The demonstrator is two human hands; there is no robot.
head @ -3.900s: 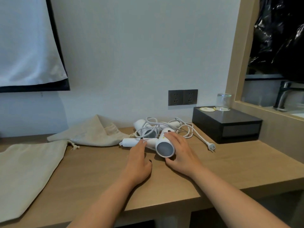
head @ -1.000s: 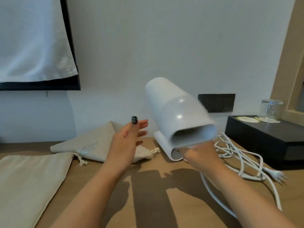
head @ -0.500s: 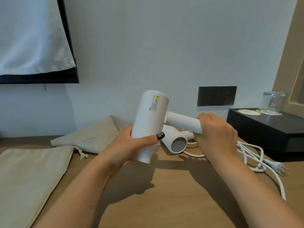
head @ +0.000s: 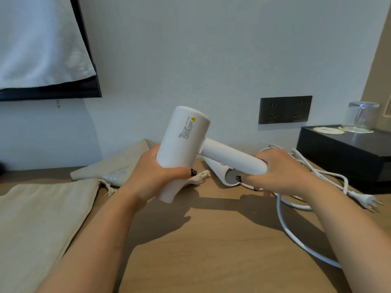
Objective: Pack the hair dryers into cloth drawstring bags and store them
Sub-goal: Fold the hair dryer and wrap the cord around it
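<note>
Two cloth bags [head: 38, 220] lie flat at the counter's [head: 211, 250] left. The left hand [head: 156, 176] wraps the raised hair dryer [head: 182, 144] barrel; the right hand [head: 281, 174] clasps its handle. Likely next: fold the handle inward with a firm grip, keeping the cord [head: 296, 240] slack. The barrel label carries a yellow warning triangle; its fine print is unreadable. A second dryer [head: 222, 176] rests behind.

A white hair dryer [head: 182, 142] is held above the wooden desk [head: 211, 250], its barrel gripped by the left hand [head: 152, 176] and its handle by the right hand [head: 279, 172]. A second dryer [head: 220, 172] and two cloth bags [head: 114, 166] are seen lying behind.
</note>
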